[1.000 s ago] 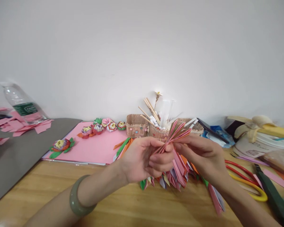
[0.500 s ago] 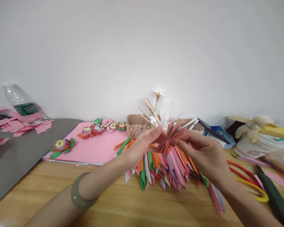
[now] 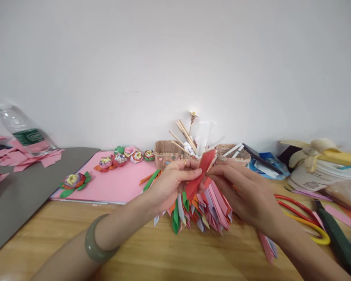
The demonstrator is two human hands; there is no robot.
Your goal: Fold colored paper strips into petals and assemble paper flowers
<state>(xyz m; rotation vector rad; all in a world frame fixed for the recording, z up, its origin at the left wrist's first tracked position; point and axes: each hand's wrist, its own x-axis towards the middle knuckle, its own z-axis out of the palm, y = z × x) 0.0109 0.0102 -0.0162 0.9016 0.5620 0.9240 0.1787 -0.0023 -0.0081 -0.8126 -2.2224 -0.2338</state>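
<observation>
A bundle of folded red paper (image 3: 199,177) is held up between both hands at the centre. My left hand (image 3: 172,181), with a green bangle on the wrist, pinches it from the left, thumb on its red face. The fingertips of my right hand (image 3: 245,187) are closed together at the bundle's right edge; what lies between them is too small to make out. Below and behind the hands, a fan of folded paper strips (image 3: 216,207) in pink, orange, green and lilac lies on the wooden table (image 3: 152,253).
Paper flowers (image 3: 72,181) rest on and beside pink sheets (image 3: 111,187). Woven baskets (image 3: 163,157) stand by the wall with sticks. On the left are a plastic bottle (image 3: 27,134) and pink scraps. Scissors (image 3: 307,224), a green cutter (image 3: 337,234) and a lidded tub (image 3: 316,177) are at right.
The paper bundle has turned from its striped, pleated edges to a flat red face. The right fingers have shifted onto its near right edge, and the view has moved slightly.
</observation>
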